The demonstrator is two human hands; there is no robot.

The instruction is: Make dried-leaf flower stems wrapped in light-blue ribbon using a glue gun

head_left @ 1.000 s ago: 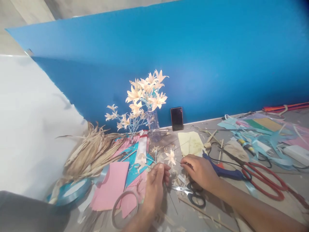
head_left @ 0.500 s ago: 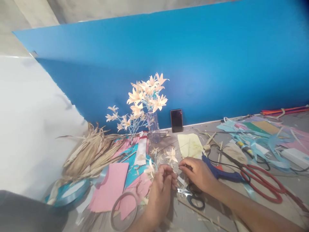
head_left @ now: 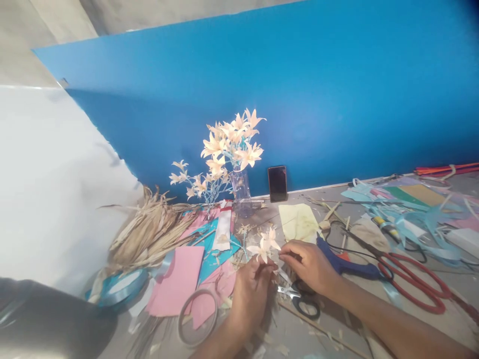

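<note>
The bare left hand and bare right hand each pinch, as far as the blur shows, a cream star-petalled flower; black-handled metal scissors lie between the wrists on the grey tabletop.

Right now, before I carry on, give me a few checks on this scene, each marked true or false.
1. Two cream flowers are near the fingertips of both the left hand and the right hand. True.
2. The phone lies flat. False: it stands upright by the blue panel.
3. The black-handled scissors are right of the left hand. True.
4. The clear vase is right of the phone. False: it is left of it.
</note>
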